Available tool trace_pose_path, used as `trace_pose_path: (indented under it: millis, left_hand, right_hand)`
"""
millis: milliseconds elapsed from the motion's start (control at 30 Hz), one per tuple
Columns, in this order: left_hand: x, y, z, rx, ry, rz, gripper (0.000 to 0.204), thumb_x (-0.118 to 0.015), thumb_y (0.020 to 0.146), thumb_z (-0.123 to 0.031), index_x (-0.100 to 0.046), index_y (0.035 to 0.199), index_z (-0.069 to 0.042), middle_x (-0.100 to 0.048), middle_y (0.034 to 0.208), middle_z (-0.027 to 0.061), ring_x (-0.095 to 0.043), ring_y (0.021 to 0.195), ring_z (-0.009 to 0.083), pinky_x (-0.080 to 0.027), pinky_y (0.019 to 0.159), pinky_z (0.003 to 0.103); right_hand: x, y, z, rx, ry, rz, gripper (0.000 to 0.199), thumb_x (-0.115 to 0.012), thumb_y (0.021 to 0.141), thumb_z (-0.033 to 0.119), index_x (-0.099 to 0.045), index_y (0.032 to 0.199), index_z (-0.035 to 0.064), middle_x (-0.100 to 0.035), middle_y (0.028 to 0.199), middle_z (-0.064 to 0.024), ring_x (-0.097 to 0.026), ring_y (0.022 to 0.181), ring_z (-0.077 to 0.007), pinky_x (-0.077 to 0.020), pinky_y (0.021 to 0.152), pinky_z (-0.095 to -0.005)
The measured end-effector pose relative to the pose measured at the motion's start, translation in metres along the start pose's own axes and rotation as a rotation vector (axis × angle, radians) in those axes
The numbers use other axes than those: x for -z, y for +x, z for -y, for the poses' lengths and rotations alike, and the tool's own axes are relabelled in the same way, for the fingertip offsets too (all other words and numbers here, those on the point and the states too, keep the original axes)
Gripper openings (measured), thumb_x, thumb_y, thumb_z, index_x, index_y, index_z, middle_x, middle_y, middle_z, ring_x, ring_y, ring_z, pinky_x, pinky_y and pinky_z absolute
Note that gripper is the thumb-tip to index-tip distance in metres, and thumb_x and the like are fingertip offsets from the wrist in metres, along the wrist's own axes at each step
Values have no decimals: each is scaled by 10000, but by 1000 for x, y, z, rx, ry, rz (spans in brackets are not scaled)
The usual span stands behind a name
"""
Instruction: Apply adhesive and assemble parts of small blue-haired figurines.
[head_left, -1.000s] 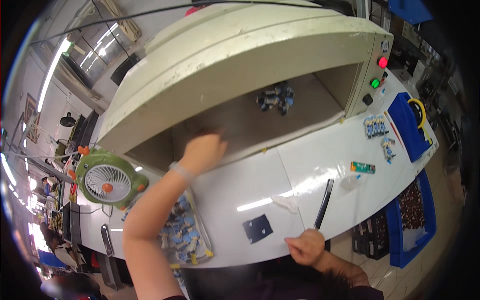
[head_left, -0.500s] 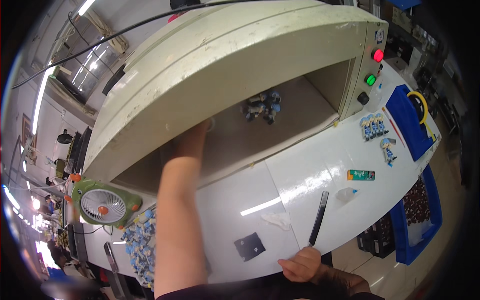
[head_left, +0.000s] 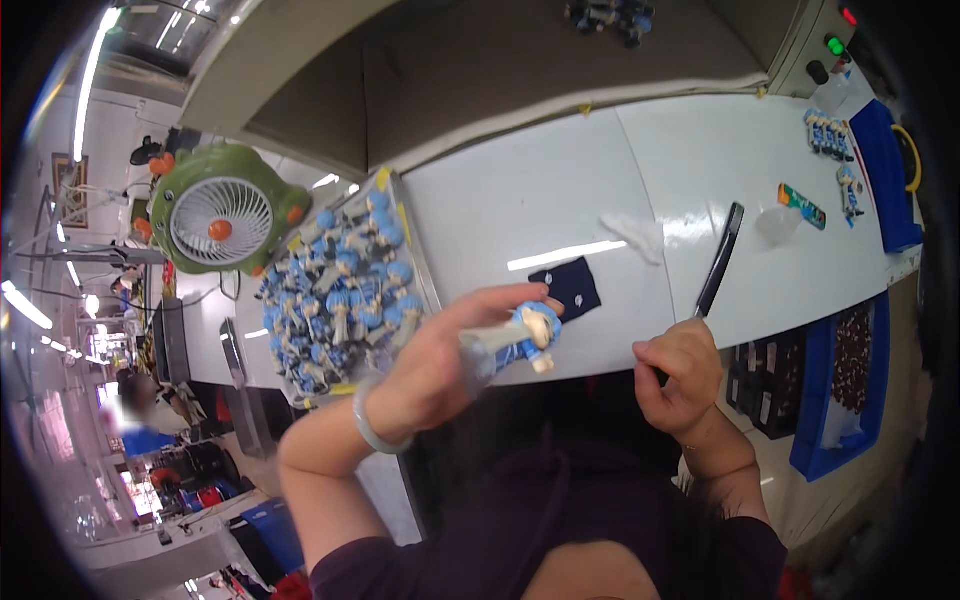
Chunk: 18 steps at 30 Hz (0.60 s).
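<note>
My left hand (head_left: 430, 365) is closed round a small toy figurine (head_left: 538, 328) with a blue cap and blue-and-white body, held above the table's front edge. Its head points away from my palm; something pale along its lower part is blurred. In my right fist (head_left: 685, 378) stands a slim, dark stick-like tool (head_left: 719, 262), pointing up and away; its exact kind is unclear. Between the hands, on the white table, lies a dark square cloth piece (head_left: 568, 288). Left of my left hand, a tray holds a heap of similar figurines (head_left: 345, 285).
A green fan (head_left: 222, 205) stands behind the heap. The beige machine's opening (head_left: 480, 70) spans the back, with several figurines inside. Crumpled white tissue (head_left: 634, 238), a green lighter (head_left: 802, 205), more figurines (head_left: 828, 135) and a blue tray (head_left: 885, 180) lie rightward. A blue bin (head_left: 868, 400) sits below.
My left hand has come out of the machine's opening and now holds a figurine near my body. My right hand keeps the dark tool. The view has shifted down and left.
</note>
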<state>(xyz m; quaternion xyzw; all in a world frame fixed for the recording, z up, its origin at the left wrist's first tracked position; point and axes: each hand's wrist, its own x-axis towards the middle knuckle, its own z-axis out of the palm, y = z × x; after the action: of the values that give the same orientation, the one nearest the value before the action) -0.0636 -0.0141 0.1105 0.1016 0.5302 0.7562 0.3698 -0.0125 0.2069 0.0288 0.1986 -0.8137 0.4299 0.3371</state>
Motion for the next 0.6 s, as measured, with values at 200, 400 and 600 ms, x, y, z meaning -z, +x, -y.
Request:
trace_pose_path:
  millis: [200, 400, 600]
  left_hand:
    - [-4, -30, 63, -273, -130, 77, 827, -723, 667, -252, -230, 1285, -10, -330, 1275, 186, -345, 1180, 276, -269, 973, 400]
    - [-4, -26, 101, -690, 194, 139, 983, -770, 556, -33, -153, 1317, -121, -328, 1256, 185, -337, 1193, 291, -341, 946, 408]
    - [-2, -25, 106, -600, 340, 49, 645, -610, 679, -7, -308, 1248, -23, -298, 1246, 188, -317, 1195, 318, -291, 963, 396]
  right_hand:
    - [-15, -14, 38, -342, 731, 193, 424, -713, 655, 127, -490, 998, 16, -575, 755, -85, -549, 611, -173, -444, 545, -248]
    - [-19, -27, 57, -725, 1090, 297, 555, -679, 693, 66, -355, 1139, 5, -564, 920, -99, -555, 773, -117, -448, 665, -224]
    - [-21, -22, 58, -471, 511, 277, 470, -626, 649, 13, -474, 1094, 20, -559, 868, -93, -553, 679, -171, -452, 614, -245]
